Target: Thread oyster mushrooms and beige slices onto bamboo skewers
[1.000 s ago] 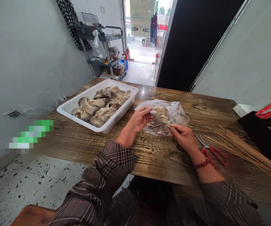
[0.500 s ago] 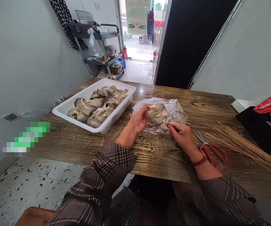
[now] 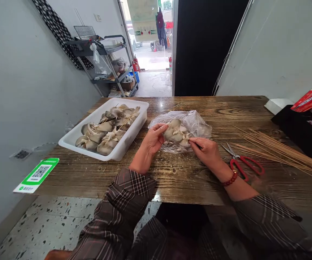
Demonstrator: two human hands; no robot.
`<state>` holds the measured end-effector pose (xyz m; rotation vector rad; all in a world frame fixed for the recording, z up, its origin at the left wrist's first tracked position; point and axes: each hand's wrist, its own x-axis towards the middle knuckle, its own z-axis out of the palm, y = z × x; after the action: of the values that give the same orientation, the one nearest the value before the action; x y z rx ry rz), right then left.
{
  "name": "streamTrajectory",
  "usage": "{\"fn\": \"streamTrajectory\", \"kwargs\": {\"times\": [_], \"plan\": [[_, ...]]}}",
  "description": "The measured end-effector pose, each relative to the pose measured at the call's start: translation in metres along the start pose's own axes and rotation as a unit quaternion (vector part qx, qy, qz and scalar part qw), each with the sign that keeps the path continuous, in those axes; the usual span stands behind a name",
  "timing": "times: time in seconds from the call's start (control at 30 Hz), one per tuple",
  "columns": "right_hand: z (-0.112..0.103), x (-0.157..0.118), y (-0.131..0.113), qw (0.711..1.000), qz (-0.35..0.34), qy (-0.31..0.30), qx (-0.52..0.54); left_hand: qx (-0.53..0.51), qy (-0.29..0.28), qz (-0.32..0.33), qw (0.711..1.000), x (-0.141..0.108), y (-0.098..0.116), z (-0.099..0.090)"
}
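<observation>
A cluster of grey-white oyster mushrooms [image 3: 175, 132] is held between my hands, above a crumpled clear plastic bag [image 3: 199, 128] on the wooden table. My left hand [image 3: 152, 139] grips the cluster's left side with thumb and fingers. On the lower right edge of it, my right hand [image 3: 205, 150] closes in a pinch, the fingertips at a pale mushroom piece. To the left stands a white plastic tray [image 3: 131, 141] with several oyster mushroom bunches [image 3: 105, 126] in it, some with thin skewers through them.
Red-handled scissors [image 3: 237, 157] lie open right of my right hand. Beyond them spreads a pile of bamboo skewers [image 3: 283, 153], beside a black box [image 3: 297, 131] with red packets. A green QR-code card [image 3: 38, 176] sits at the table's left edge. A grey cart [image 3: 104, 54] stands behind.
The camera view has turned slightly, so everything sits a little differently in the picture. Both hands stay on the mushroom cluster, with little visible movement of the fingers.
</observation>
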<state>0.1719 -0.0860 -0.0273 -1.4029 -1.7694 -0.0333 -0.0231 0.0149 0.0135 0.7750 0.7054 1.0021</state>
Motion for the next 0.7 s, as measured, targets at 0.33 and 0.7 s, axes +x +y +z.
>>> {"fn": "streamTrajectory", "kwargs": {"times": [0.33,0.7], "plan": [[-0.0022,-0.0016,0.0020,0.996,-0.021,-0.010,-0.082,0.046,0.006,0.010,0.999,-0.0021,0.0062,-0.0031],[-0.0038,-0.0016,-0.0043,0.991,-0.028,-0.047,-0.122,0.103,0.023,0.004,0.994,0.0022,-0.0009,-0.0072]]}}
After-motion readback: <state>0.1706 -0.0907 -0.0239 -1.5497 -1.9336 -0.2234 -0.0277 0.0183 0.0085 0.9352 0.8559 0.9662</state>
